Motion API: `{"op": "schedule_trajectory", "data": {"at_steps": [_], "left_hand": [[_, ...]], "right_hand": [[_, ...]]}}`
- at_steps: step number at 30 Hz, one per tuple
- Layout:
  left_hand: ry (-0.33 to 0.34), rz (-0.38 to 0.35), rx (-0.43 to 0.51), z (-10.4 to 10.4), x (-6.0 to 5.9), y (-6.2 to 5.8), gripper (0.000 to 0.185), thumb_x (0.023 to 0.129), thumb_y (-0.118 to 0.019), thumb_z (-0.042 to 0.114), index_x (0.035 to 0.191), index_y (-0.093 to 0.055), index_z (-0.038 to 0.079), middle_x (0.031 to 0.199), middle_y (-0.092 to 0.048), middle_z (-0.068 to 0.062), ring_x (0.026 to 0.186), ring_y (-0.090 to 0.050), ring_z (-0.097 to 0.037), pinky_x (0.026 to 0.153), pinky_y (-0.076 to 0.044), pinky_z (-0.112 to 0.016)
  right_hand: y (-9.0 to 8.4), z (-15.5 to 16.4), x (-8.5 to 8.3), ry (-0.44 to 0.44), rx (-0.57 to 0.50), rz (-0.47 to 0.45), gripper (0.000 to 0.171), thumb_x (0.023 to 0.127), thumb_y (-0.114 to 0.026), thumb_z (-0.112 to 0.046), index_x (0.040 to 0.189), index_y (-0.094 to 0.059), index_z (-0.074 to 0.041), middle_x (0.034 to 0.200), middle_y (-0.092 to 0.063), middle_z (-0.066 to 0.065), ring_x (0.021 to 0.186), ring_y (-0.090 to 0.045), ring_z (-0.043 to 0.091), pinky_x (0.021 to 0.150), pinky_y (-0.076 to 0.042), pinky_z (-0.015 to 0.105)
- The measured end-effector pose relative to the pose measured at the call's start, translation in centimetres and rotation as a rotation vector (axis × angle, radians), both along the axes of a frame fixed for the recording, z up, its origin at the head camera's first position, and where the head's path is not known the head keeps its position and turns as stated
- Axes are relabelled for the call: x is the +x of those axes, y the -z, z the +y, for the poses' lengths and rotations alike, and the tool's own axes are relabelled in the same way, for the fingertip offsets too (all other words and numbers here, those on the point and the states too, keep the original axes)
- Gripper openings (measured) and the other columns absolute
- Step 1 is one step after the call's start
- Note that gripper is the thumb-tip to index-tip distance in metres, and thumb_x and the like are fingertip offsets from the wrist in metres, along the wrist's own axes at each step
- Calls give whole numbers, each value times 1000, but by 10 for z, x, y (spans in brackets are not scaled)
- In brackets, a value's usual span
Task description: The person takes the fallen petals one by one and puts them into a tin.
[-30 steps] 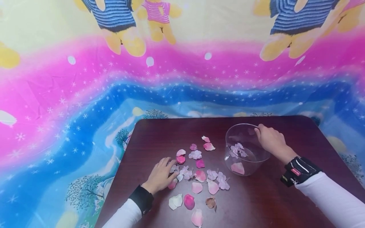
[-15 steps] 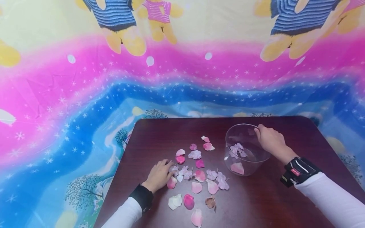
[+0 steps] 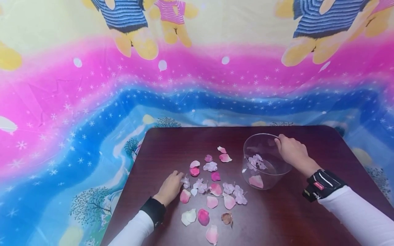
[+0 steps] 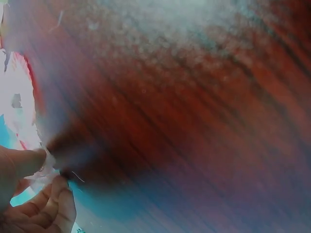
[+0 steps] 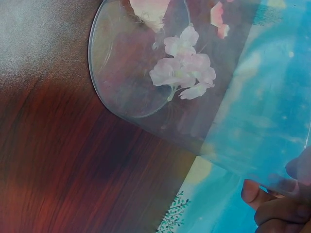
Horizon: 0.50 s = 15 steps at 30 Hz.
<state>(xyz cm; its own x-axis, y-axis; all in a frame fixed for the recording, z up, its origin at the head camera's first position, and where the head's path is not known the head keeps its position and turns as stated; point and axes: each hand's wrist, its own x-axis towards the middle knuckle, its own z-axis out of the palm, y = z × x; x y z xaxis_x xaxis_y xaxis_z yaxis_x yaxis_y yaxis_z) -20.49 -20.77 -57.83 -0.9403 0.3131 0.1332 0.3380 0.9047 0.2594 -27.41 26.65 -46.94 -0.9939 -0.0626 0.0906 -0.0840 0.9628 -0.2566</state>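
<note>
Left hand (image 3: 170,187) pinches a pale blossom (image 3: 186,182) left of scattered petals (image 3: 212,202) on a dark table (image 3: 261,218); right hand (image 3: 293,152) grips the rim of a clear bowl (image 3: 272,180); inside lie pale flowers (image 3: 257,162) and a pink petal (image 3: 256,181).

White sleeves (image 3: 357,215), black cuff (image 3: 153,210) on the left, kinda chunkier black strap (image 3: 331,183) with a little red label (image 3: 318,185) on the right.
</note>
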Motion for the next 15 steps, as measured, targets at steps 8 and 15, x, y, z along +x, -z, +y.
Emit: {"op": "schedule_trajectory", "data": {"at_steps": [8,15], "left_hand": [[-13,-17,11,-1,0,-3,9,90,-71,4,97,-67,5,81,-62,-8,77,-68,-27,69,-58,-41],[-15,-24,14,-3,0,-2,5,90,-71,4,91,-66,6,75,-61,-6,71,-67,-24,64,-56,-38]], "right_hand": [[0,0,-1,0,-1,2,31,107,-41,-28,99,-53,0,80,-64,25,79,-65,51,57,-48,59],[1,1,-1,-7,1,1,31,107,-42,-28,99,-53,0,79,-64,25,77,-65,49,54,-48,56]]}}
